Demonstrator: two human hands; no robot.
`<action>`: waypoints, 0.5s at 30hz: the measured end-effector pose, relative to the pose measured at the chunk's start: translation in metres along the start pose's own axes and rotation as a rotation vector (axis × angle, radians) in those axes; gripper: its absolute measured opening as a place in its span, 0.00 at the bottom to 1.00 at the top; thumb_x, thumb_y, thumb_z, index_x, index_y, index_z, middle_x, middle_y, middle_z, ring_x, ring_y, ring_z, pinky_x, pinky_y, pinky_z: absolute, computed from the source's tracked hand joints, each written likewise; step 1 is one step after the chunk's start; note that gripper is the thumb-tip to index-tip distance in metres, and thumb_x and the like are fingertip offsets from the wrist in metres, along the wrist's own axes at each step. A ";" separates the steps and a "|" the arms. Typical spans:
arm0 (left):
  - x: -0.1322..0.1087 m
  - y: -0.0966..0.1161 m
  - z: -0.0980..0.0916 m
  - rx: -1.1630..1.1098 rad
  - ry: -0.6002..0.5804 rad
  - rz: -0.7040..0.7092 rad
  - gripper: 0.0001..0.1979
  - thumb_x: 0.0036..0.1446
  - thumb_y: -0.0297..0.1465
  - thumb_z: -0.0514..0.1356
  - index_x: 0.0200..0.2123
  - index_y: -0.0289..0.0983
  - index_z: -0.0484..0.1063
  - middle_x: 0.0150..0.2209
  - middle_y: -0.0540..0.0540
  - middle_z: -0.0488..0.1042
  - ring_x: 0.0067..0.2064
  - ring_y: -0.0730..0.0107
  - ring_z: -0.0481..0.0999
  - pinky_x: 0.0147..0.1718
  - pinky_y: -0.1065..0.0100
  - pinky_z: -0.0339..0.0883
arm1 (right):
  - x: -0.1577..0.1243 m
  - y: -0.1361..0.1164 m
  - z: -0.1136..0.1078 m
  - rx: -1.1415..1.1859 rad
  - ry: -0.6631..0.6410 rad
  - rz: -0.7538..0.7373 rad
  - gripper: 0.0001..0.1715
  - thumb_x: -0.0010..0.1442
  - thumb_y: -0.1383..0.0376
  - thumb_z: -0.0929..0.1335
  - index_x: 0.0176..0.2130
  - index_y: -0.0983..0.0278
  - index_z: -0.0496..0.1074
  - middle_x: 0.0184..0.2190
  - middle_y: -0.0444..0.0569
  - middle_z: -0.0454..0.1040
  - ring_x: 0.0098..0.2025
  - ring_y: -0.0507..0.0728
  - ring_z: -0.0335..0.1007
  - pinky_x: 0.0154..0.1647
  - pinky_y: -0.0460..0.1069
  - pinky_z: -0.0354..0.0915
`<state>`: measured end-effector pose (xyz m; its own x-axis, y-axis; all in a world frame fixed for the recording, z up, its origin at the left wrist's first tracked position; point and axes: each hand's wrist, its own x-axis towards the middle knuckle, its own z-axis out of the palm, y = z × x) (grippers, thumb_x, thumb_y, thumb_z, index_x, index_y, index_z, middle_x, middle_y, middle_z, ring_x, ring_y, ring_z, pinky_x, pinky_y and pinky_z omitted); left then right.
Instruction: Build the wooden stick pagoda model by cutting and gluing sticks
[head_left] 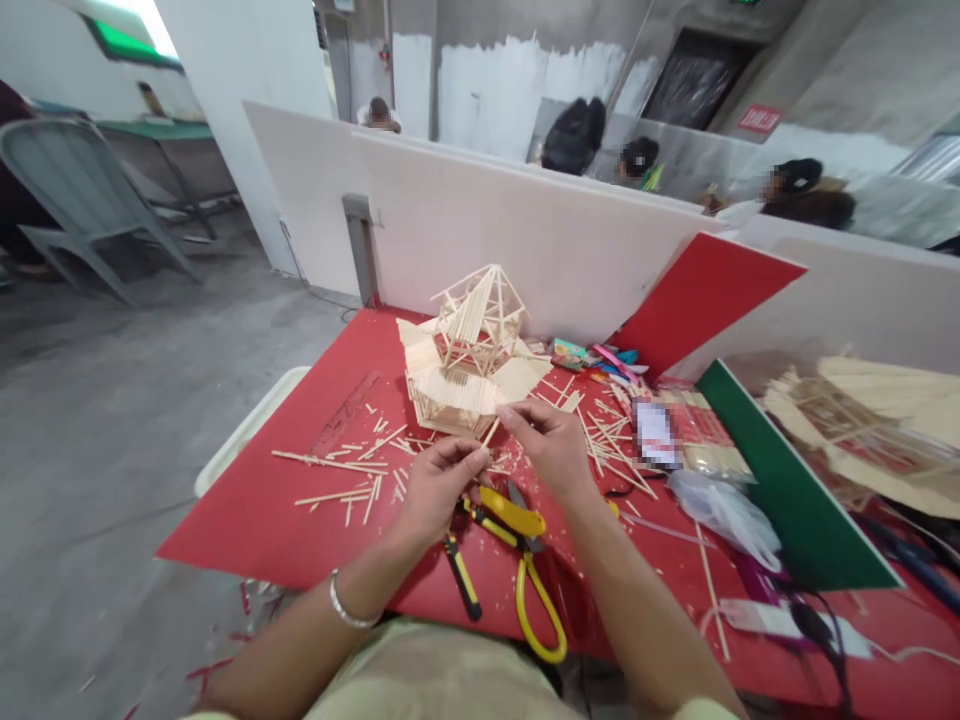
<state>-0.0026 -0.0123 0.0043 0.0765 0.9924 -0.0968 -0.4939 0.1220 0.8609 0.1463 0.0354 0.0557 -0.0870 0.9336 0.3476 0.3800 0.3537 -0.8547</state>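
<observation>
Between my two hands a short thin wooden stick point(491, 433) stands slanted. My left hand point(442, 485) pinches its lower end between thumb and fingers. At its upper end are the closed fingertips of my right hand point(551, 445), close to the model's edge. Just beyond sits a small pagoda-like model point(457, 385) built of wooden sticks, with flared lower roof panels and an open-framed, partly covered peak. Under my hands lie yellow-handled scissors point(540, 600) and black-and-yellow pliers point(463, 580), partly hidden by my left hand.
Loose sticks point(330, 460) and shavings litter the red tabletop point(247, 520). To the right are packs of sticks point(705, 430), a plastic bag point(727, 510), a green board point(795, 500) and another stick model point(847, 420). A white partition point(465, 220) closes off the back; people sit beyond it.
</observation>
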 end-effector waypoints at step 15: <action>0.056 0.047 0.027 0.039 -0.010 0.139 0.14 0.52 0.39 0.68 0.32 0.32 0.77 0.23 0.48 0.74 0.19 0.80 0.70 0.16 0.79 0.60 | 0.088 -0.031 -0.012 0.157 -0.039 -0.065 0.13 0.53 0.56 0.73 0.33 0.64 0.79 0.29 0.45 0.78 0.30 0.51 0.70 0.33 0.47 0.65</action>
